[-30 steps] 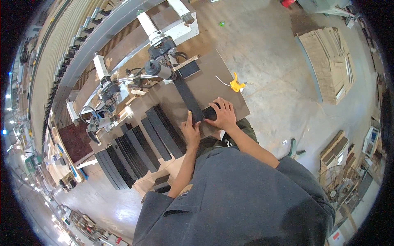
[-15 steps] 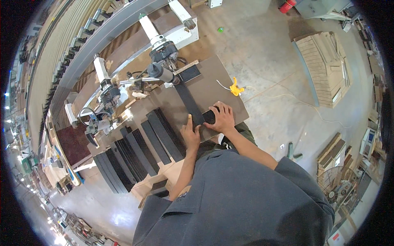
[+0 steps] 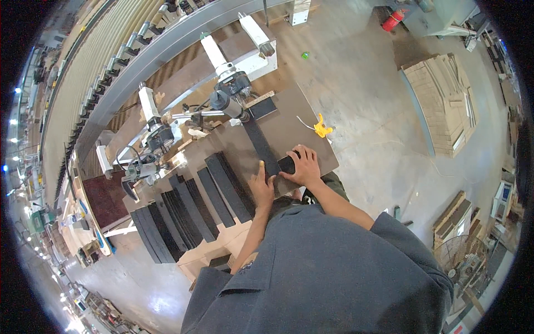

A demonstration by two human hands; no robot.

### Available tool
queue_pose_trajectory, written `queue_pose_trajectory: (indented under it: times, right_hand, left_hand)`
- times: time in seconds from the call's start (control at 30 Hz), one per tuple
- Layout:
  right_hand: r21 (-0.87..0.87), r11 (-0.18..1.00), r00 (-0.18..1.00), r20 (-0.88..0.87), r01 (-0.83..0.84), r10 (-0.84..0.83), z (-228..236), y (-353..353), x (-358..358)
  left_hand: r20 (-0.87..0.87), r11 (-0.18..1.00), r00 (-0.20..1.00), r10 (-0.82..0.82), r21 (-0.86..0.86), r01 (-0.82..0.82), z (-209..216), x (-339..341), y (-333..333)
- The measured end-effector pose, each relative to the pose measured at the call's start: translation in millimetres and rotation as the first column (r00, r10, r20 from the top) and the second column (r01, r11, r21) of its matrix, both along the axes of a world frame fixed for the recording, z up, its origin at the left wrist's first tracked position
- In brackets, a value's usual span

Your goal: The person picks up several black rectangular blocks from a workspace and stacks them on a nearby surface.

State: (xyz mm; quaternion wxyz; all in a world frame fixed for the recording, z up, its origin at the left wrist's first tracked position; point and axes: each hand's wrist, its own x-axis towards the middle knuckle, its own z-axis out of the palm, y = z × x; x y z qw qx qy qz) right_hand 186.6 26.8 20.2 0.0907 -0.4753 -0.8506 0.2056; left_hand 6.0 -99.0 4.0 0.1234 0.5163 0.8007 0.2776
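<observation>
While left hand [image 3: 263, 189] points forward; right hand [image 3: 304, 168] curls round black block [image 3: 286, 164]

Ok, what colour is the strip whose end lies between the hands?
The strip is near-black, seen best in the head view.

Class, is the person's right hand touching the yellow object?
No, the right hand is on a black piece, apart from the yellow object.

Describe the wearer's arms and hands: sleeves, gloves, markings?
Left hand and right hand: no gloves, no watch or band visible. Forearms uncovered. Sleeves: dark grey-blue, wide and loose, ending around the elbows, same colour as the shirt. No cables or clear markings on either arm.
</observation>
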Motion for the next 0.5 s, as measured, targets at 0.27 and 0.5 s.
queue_pose_trajectory:
  times: [0.27,0.5]
  right_hand:
    - [0.033,0.999,1.0,0.017,-0.012,0.012,0.7,3.8,-0.9]
    - [0.026,1.0,0.999,-0.037,-0.011,0.012,-1.7,0.9,-0.3]
  left_hand:
    - [0.007,0.999,1.0,0.006,-0.052,-0.005,5.1,-2.4,3.4]
    - [0.055,0.999,0.998,-0.024,-0.025,0.026,-1.3,-3.4,-3.5]
